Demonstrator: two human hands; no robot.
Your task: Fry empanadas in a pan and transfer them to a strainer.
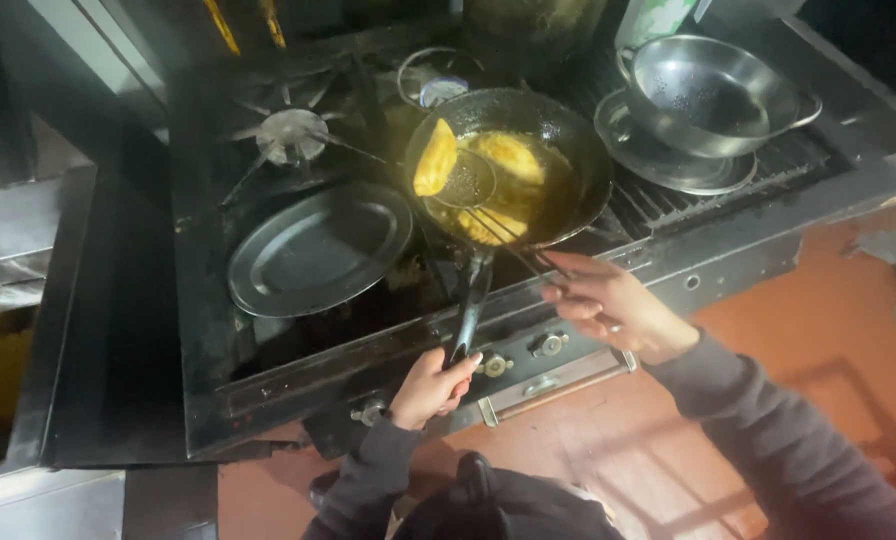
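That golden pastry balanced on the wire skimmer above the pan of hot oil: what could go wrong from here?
The pastry sits tilted on the edge of the wire skimmer, so it might slide off and splash oil from the pan. The left hand grips the end of the pan's long handle, so a tug could tip the pan. The right hand is close to the stove edge, within reach of spatter.

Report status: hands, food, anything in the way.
Left hand grips pan handle. Right hand holds wire skimmer, lifting yellow fried pastry. Nothing blocking.
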